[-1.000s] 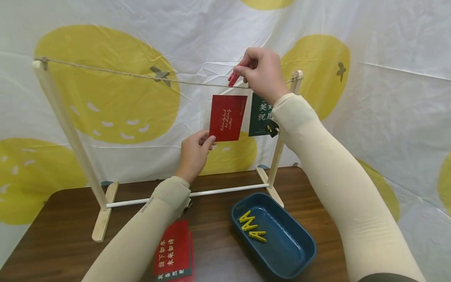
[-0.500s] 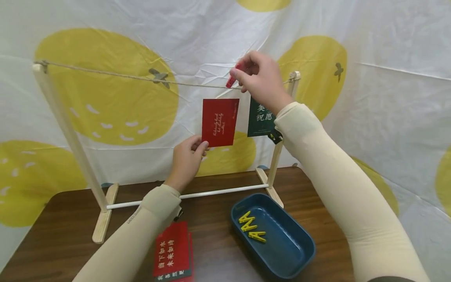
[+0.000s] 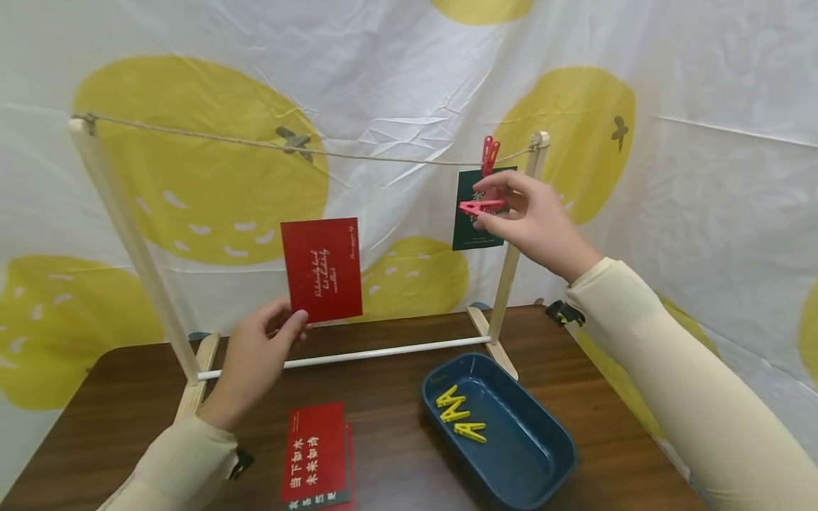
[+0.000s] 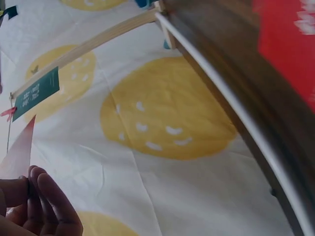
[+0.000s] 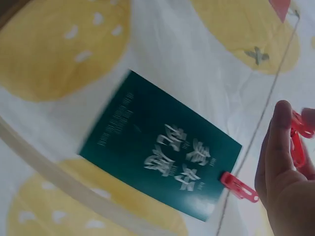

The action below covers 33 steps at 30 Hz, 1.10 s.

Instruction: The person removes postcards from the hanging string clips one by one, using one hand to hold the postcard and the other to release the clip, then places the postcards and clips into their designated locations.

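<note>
My left hand (image 3: 252, 358) pinches a red card (image 3: 324, 266) by its lower left corner, holding it upright below and in front of a twine line (image 3: 383, 157). Pale script runs across the card's face. Between thumb and fingers, my right hand (image 3: 537, 223) pinches a pinkish-red clothespin (image 3: 481, 206), in front of a dark green card (image 3: 469, 234). That green card hangs from the twine by another red clothespin (image 3: 489, 152). In the right wrist view, the hanging clothespin (image 5: 239, 187) grips the card's edge at the line, apart from my fingers (image 5: 278, 142).
A wooden frame, with left post (image 3: 131, 234) and right post (image 3: 511, 277), holds the twine; a white rod (image 3: 383, 352) joins its feet. Several yellow clothespins (image 3: 452, 406) lie in a blue tray (image 3: 562, 440). Stacked red and green cards (image 3: 319, 440) lie on the brown table (image 3: 390, 426).
My left hand has moved left and down, taking the red card away from the twine. My right hand has come off the line, down and right with its clothespin, uncovering the hanging green card's clothespin.
</note>
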Motion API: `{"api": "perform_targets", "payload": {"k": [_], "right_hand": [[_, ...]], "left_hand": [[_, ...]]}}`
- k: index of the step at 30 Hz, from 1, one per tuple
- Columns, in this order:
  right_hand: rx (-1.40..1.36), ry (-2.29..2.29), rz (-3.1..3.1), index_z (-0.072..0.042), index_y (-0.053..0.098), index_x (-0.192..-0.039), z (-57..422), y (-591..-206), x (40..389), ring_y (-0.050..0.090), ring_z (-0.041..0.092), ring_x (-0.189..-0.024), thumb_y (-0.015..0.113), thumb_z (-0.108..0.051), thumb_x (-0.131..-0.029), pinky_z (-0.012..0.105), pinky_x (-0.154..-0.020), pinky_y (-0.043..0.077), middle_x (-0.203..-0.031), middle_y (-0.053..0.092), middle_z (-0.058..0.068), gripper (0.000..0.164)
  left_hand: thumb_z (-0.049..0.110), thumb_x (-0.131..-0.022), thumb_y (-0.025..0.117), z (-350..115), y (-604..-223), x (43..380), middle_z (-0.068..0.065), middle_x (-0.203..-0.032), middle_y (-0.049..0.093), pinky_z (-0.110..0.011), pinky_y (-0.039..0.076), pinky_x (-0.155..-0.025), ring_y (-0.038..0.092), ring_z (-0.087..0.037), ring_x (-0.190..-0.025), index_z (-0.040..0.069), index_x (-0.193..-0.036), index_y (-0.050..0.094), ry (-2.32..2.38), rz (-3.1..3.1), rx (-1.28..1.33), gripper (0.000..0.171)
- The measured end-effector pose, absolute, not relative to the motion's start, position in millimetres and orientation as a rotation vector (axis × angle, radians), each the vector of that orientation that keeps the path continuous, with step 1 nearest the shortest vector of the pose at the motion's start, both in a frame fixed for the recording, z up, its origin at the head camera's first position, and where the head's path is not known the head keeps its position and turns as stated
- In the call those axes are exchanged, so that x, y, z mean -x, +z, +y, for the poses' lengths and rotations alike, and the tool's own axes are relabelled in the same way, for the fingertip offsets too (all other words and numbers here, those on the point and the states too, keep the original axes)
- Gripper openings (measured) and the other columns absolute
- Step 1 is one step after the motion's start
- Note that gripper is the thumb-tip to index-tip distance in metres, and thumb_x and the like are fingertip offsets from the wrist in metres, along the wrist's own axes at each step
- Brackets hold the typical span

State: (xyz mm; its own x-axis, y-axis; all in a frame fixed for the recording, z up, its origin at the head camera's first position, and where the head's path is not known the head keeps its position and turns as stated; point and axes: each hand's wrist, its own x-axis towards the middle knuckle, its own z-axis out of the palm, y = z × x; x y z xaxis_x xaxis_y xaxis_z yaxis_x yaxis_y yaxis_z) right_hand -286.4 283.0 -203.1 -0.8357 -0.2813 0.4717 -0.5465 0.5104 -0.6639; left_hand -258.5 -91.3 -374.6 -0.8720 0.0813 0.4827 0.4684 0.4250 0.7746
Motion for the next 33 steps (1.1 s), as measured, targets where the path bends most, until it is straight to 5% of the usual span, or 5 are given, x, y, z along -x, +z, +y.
{"api": "perform_targets", "payload": {"k": [7,14,21,28,33], "right_hand": [[-0.860,1.120,-2.549,-0.007,0.061,-0.105,289.6,-243.4,269.1,0.065,0.021,-0.099,0.073,-0.002,-0.092,0.029,-0.085,0.058,-0.106,0.062,0.007,0.018],[-1.224,0.697,-2.778,-0.023,0.068,-0.093,294.2,-326.2,257.7,0.057,0.012,-0.095,0.071,-0.001,-0.093,0.040,-0.085,0.053,-0.098,0.064,-0.010,0.023],[-1.481,0.654,-2.921,-0.023,0.076,-0.094,301.9,-404.0,242.1,0.059,0.005,-0.094,0.072,0.001,-0.091,0.027,-0.082,0.053,-0.099,0.068,-0.010,0.025],[-1.581,0.722,-3.072,-0.017,0.078,-0.096,306.7,-435.5,230.3,0.062,0.001,-0.093,0.073,0.002,-0.089,0.020,-0.080,0.054,-0.101,0.069,-0.009,0.021],[-1.631,0.695,-3.116,-0.019,0.078,-0.096,308.1,-438.1,225.6,0.061,-0.001,-0.098,0.073,0.001,-0.089,0.018,-0.083,0.053,-0.106,0.071,-0.009,0.021]], "left_hand": [[0.016,-0.100,0.066,-127.7,-391.3,218.3,0.000,-0.081,0.071,-0.017,0.054,-0.067,0.068,-0.012,-0.073,0.008,-0.105,0.067,-1.318,-2.381,0.480,0.010],[0.011,-0.098,0.068,-134.7,-427.0,186.9,0.002,-0.078,0.067,-0.025,0.052,-0.062,0.065,-0.010,-0.070,0.006,-0.130,0.053,-1.467,-2.658,0.441,0.036],[0.010,-0.097,0.069,-136.1,-474.0,177.4,-0.002,-0.075,0.065,-0.027,0.051,-0.065,0.061,-0.011,-0.067,-0.001,-0.134,0.045,-1.667,-2.836,0.337,0.046],[0.009,-0.096,0.068,-138.1,-500.0,178.8,-0.002,-0.072,0.066,-0.028,0.049,-0.061,0.061,-0.016,-0.064,0.002,-0.147,0.030,-1.712,-2.929,0.294,0.064],[0.013,-0.096,0.069,-139.3,-502.9,178.6,0.002,-0.069,0.059,-0.028,0.046,-0.055,0.055,-0.011,-0.057,0.009,-0.142,0.050,-1.465,-3.052,0.504,0.051]]}}
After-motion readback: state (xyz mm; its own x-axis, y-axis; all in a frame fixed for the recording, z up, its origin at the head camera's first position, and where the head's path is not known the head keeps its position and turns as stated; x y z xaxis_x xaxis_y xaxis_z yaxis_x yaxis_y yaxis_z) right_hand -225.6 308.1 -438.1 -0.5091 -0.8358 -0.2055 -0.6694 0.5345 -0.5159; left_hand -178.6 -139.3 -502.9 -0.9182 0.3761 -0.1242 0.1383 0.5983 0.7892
